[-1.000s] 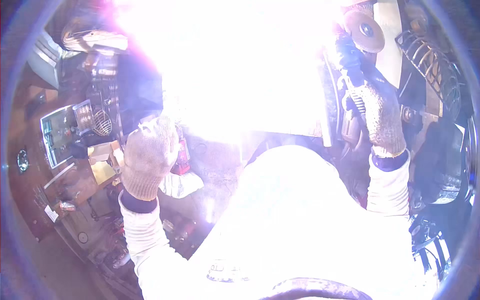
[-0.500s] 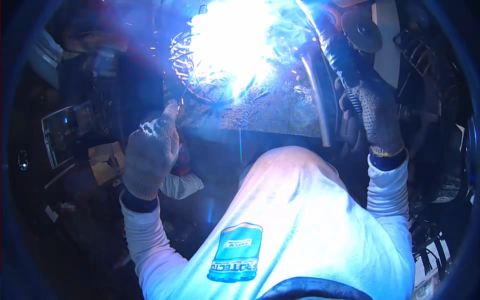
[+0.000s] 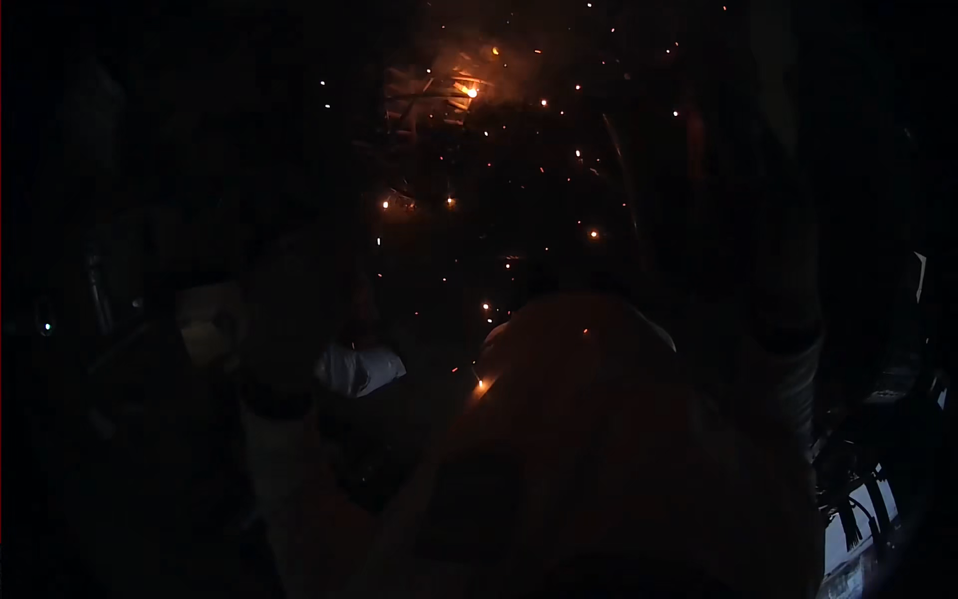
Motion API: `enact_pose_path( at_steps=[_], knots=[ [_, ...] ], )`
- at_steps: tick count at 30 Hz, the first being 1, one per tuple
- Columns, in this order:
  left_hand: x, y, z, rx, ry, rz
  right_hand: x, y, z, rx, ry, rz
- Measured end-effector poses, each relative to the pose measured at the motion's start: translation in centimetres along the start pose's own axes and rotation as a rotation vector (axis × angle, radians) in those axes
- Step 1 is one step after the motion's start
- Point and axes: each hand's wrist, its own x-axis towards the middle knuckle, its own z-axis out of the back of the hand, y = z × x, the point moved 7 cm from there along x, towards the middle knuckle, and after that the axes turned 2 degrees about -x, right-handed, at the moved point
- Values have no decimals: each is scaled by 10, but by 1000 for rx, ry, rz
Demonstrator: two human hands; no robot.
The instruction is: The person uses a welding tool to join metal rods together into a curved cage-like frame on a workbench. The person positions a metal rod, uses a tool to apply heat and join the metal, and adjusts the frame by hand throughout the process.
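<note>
Darkness covers nearly everything. A small orange glowing spot (image 3: 472,92) lights a little smoke and a few thin rods or wires (image 3: 407,97) around it at the top middle. My left hand (image 3: 289,314) is a faint dark shape at left, below and to the left of the glow; its fingers are lost in the dark. My right hand (image 3: 786,270) barely shows at right above a dim sleeve, and whatever it holds cannot be made out. Orange sparks are scattered between the hands, one bright spark (image 3: 481,383) low down by my clothing.
A pale crumpled piece (image 3: 361,370) lies beside my left wrist, with a dim cardboard-like box (image 3: 210,319) farther left. At lower right are white pieces crossed by dark strips (image 3: 860,519). A thin edge (image 3: 619,160) glints faintly right of the sparks.
The blinding blue-white welding arc has gone out, leaving an orange glow and scattered sparks. My gloved hands and the welding torch in my right hand, lit before, are now swallowed by darkness.
</note>
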Motion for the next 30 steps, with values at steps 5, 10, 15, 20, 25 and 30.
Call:
enact_pose_path(
  at_steps=[5, 10, 15, 20, 25, 30],
  knots=[
    [-44, 1, -48, 49, 26, -10, 11, 11, -7, 63, 89, -19],
    [-18, -8, 0, 173, -71, -18, 11, 10, -22, 70, 135, 15],
    [4, 2, 11, -58, -47, 5, 17, 10, -20, 189, 144, -110],
    [4, -1, 12, 46, -15, -36, 15, 1, -24, 466, 177, -354],
    [8, 6, 9, -255, 82, 115, 11, -2, -31, 679, 160, -564],
    [23, 5, 31, -225, 59, 108, -4, -11, -56, 1299, 72, -850]
  ],
)
